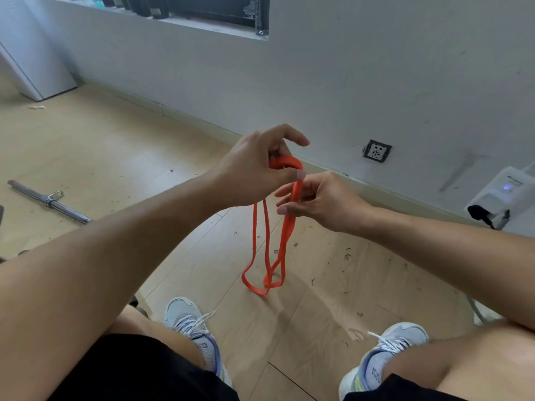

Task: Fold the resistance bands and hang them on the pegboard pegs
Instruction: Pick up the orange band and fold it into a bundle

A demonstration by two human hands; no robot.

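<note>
Clearly, with the left hand (254,169) pinching the top fold of the flat orange rubber resistance band (267,244) and the right hand (315,202) gripping a strand just below, the hanging loops could spring loose if either grip eases.

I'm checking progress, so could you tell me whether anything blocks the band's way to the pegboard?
Cannot tell: no pegboard shows in this view. Both hands, left hand and right hand, already hold the orange band directly.
</note>
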